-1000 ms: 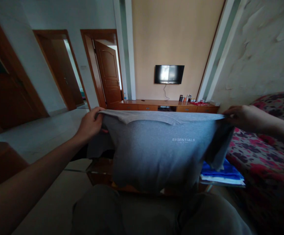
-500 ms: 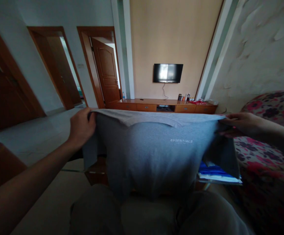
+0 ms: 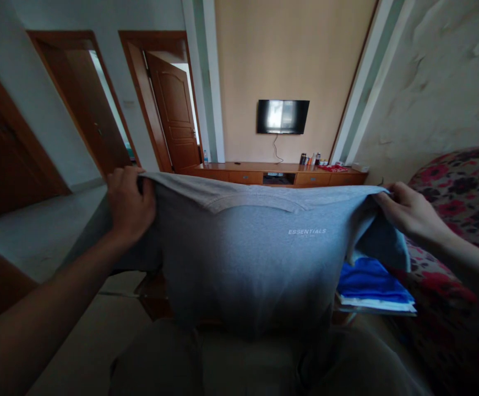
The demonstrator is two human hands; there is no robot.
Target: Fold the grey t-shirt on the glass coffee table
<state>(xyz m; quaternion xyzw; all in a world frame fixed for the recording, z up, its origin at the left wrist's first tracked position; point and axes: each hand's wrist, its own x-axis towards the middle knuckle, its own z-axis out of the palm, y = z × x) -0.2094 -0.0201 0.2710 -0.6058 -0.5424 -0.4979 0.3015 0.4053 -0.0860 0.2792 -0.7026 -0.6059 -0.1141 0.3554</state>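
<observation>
A grey T-shirt (image 3: 248, 253) hangs stretched out in front of me, its neckline at the top and the word "ESSENTIALS" printed on the chest at the right. My left hand (image 3: 131, 203) is closed on one shoulder, with that sleeve hanging beside and behind my forearm. My right hand (image 3: 404, 206) pinches the other shoulder, and the right sleeve drops below it. The shirt's lower part falls in shadow toward my knees. Behind its right side lies a stack of folded blue and white cloth (image 3: 374, 283), partly covered by the sleeve.
A dark low table, mostly hidden by the shirt, stands before my knees. At right is a flower-patterned sofa (image 3: 450, 198). Across the room stands a long wooden cabinet (image 3: 245, 177) with bottles and cans, below a wall-mounted TV (image 3: 283, 116). A wooden box-like edge (image 3: 0, 280) is at left.
Both hands have moved slightly outward and up, pulling the shirt wider. The sleeves have swung outward, and more of the blue cloth shows. My view has tilted down a little.
</observation>
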